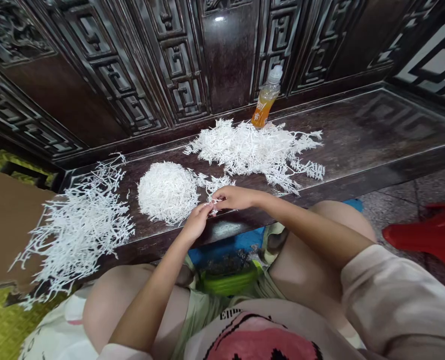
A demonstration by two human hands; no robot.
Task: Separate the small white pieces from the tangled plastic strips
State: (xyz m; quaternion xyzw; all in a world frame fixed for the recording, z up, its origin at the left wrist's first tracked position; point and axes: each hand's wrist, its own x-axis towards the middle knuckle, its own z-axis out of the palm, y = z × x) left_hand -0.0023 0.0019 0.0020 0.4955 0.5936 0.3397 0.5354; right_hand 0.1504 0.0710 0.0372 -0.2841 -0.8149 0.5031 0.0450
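Note:
My left hand (198, 220) and my right hand (230, 198) meet at the front edge of the dark wooden bench (342, 145). Their fingers are pinched together around a small white plastic piece (214, 206). Just left of them rises a round heap of small white pieces (167, 192). Behind and to the right spreads a larger pile of branched white pieces (245, 150), with a few strands reaching toward my right hand. Long thin white strands (85, 225) lie tangled at the far left, partly over the bench edge.
A bottle of orange drink (265, 102) stands behind the larger pile, against the carved wooden back panel (230, 60). Brown cardboard (12, 225) is at the left. A red plastic object (428, 232) is on the floor at the right. Something bright green (230, 281) is between the knees.

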